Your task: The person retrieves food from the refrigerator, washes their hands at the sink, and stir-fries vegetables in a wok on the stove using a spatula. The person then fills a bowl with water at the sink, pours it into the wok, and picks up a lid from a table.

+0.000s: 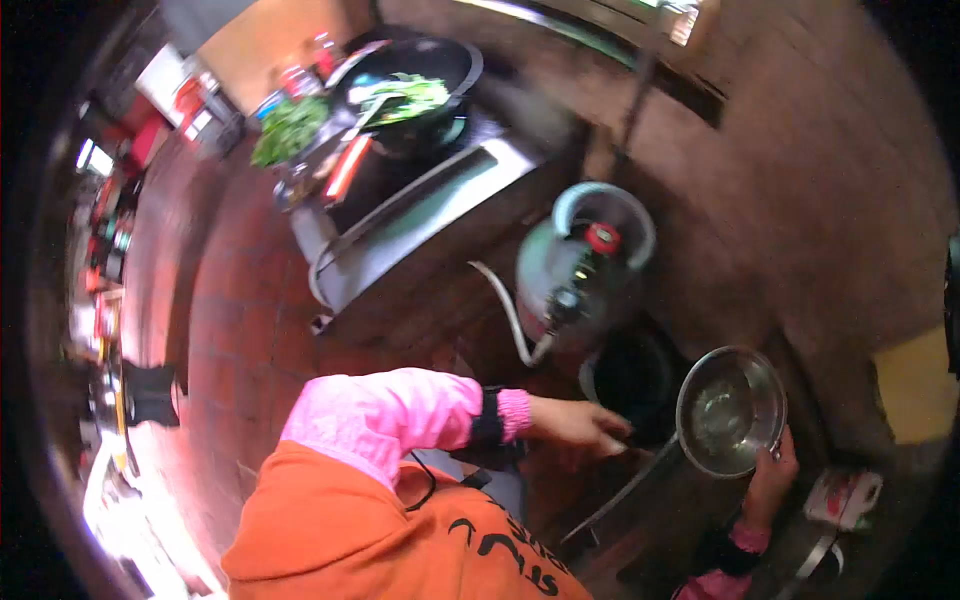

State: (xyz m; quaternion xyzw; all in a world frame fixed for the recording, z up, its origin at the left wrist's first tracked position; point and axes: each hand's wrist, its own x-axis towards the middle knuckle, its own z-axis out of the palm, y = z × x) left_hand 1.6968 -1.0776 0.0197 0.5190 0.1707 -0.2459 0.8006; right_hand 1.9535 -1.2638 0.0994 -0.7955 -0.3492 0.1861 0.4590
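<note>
A round metal bowl (733, 412) is tilted in my right hand (773, 476), whose fingers grip its rim at the lower right. Something pale and shiny shows at the bottom of the bowl. My left hand (582, 425) reaches out to the left of the bowl, its fingers stretched and slightly blurred, with nothing seen in them. Just beyond my left hand stands a dark bucket (632, 378), its inside in shadow. A thin hose or stick (640, 478) slants along the floor below the bowl.
A gas cylinder (560, 270) with a red-knobbed valve stands past the bucket. Farther off, a stove (430, 225) carries a wok (455, 75) of chopped greens and a red-handled utensil (348, 168). Leafy greens (290, 130) lie beside it. A small white-and-red item (845, 497) sits at right.
</note>
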